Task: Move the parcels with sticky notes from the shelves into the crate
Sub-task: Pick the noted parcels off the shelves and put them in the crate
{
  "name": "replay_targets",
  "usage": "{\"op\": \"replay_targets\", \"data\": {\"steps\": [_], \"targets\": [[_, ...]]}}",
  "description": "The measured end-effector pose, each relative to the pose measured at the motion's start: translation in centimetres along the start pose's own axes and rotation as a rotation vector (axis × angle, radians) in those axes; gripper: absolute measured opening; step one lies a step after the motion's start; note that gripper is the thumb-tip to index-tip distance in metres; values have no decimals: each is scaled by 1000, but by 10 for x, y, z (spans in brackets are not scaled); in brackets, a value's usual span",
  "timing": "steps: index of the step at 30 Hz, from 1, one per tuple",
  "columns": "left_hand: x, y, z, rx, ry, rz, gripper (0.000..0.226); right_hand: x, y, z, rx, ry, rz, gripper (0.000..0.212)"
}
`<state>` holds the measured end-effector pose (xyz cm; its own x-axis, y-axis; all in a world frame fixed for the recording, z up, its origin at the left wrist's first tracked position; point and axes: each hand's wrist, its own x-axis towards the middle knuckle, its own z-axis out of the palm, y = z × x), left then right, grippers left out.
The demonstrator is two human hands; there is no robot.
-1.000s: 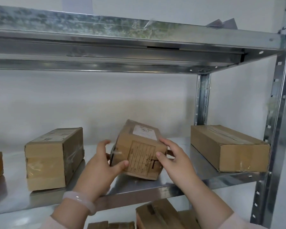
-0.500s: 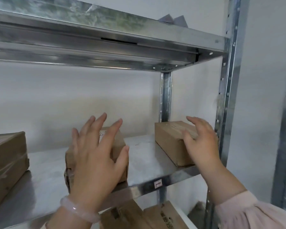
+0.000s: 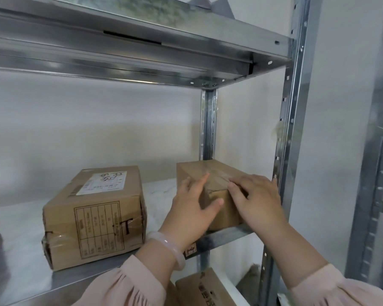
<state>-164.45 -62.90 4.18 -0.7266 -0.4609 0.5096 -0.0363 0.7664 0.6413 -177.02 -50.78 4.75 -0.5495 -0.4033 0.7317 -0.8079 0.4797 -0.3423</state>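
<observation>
The taped parcel [image 3: 210, 173] sits at the right end of the metal shelf [image 3: 157, 191]; the left hand [image 3: 192, 208] lies spread over its near left corner; the right hand [image 3: 259, 202] rests flat on top, fingers relaxed.

Both forearms reach forward and upward in loose pale pink sleeves [image 3: 128, 286]. The left hand [image 3: 191, 209] stands edge-up, fingers nearly straight, thumb stretched toward the right hand [image 3: 260, 203]. The right hand lies palm-down just beside it, fingers spread and slightly bent. A pale translucent bangle [image 3: 170, 246] circles the left wrist.
</observation>
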Motion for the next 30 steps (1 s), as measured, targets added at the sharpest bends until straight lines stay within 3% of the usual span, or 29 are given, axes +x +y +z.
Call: {"op": "replay_targets", "data": {"steps": [4,7,10,12,16,21,26,30], "targets": [[1,-9,1,75,35,-2,57,5,4,-1,276,-30,-29,43],[-2,-12,-1,74,55,15,53,14,15,-4,517,42,224,45],[-8,-15,-2,23,94,27,51,16,19,-8,643,-192,479,52],[-10,-14,-3,-12,112,33,47,12,16,-9,727,-285,532,42],[-11,-6,-9,-162,140,45,41,0,13,-13,923,-104,439,21],[-6,5,-13,-313,200,25,65,-22,6,-15,1109,-5,244,32],[-13,0,-4,-292,262,111,69,-23,8,-14,1197,166,277,21],[-16,-4,-4,-316,272,170,61,-23,15,-18,1315,-37,325,83]]}}
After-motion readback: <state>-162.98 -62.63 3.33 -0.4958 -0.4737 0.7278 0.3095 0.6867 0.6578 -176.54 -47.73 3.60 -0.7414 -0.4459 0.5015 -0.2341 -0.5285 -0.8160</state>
